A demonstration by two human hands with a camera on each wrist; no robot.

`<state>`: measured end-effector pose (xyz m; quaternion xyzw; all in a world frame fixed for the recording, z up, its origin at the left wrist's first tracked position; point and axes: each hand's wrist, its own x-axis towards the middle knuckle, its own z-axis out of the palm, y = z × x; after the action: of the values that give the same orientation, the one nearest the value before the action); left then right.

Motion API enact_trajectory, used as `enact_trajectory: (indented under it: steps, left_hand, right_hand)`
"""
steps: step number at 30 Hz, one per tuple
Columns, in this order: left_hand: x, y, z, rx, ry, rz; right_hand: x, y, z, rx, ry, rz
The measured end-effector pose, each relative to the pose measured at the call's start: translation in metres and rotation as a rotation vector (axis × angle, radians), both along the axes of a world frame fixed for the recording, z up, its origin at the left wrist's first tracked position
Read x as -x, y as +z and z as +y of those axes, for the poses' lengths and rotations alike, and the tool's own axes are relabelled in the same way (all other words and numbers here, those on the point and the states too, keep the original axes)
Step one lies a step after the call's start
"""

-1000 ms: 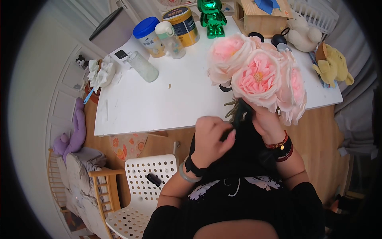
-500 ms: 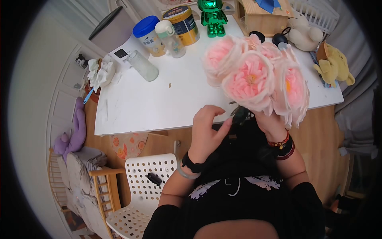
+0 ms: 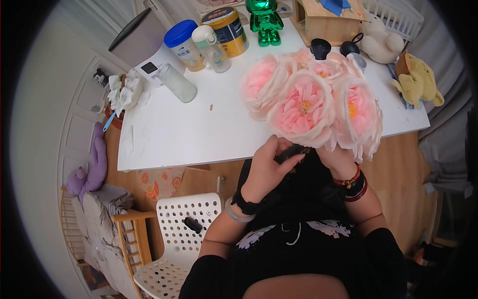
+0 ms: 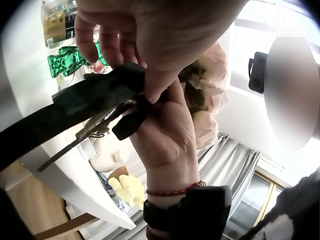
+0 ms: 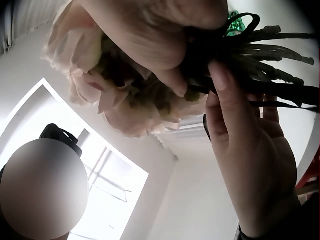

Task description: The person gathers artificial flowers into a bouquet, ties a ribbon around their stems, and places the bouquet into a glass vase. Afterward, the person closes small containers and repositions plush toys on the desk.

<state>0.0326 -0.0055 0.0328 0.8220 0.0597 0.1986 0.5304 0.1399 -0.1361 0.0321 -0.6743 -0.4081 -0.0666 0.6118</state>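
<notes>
Pale pink flowers [image 3: 302, 104] in a bouquet stand over the table's front edge in the head view. Just beneath the blooms, my right hand [image 3: 338, 160] grips the bundle, its fingers largely hidden by petals. From the other side my left hand [image 3: 269, 167] pinches a black ribbon at the stems between thumb and fingers. The left wrist view has the wide ribbon [image 4: 100, 92] running off to the left, under my left hand [image 4: 167, 30]. Bare stem ends [image 5: 280, 55] and a black loop [image 5: 252, 22] stick out beyond both hands in the right wrist view.
On the white table [image 3: 199, 134] are a glass bottle [image 3: 178, 83], tins, a drinking bottle [image 3: 211, 47], a shiny green figure [image 3: 265, 22] and a wooden house [image 3: 328, 25]. A white chair [image 3: 186, 224] stands at the lower left, a yellow plush [image 3: 419, 82] at the right.
The bouquet has shifted left and turned more upright. My left hand, off the stems half a second ago, has come up to them and taken hold of the ribbon.
</notes>
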Motion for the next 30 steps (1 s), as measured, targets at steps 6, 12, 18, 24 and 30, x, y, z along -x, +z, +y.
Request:
enact_trajectory:
  steps: [6, 12, 18, 24, 30]
  left_hand:
    - [0.019, -0.013, 0.017, -0.088, -0.052, 0.023]
    - [0.040, -0.025, 0.046, -0.032, 0.096, 0.069]
    - [0.047, -0.020, 0.062, 0.014, 0.135, 0.081]
    - [0.024, -0.003, 0.046, -0.088, 0.054, -0.115]
    - [0.005, -0.016, 0.025, 0.137, 0.037, -0.193]
  right_hand:
    - [-0.015, -0.022, -0.014, -0.445, 0.210, 0.477]
    - [-0.042, 0.015, -0.020, -0.054, 0.133, 0.420]
    - [-0.035, 0.035, -0.018, -0.059, 0.331, 0.801]
    - [-0.027, 0.010, -0.011, -0.005, 0.519, 0.719]
    - [-0.016, -0.010, -0.025, 0.210, 0.263, 0.023]
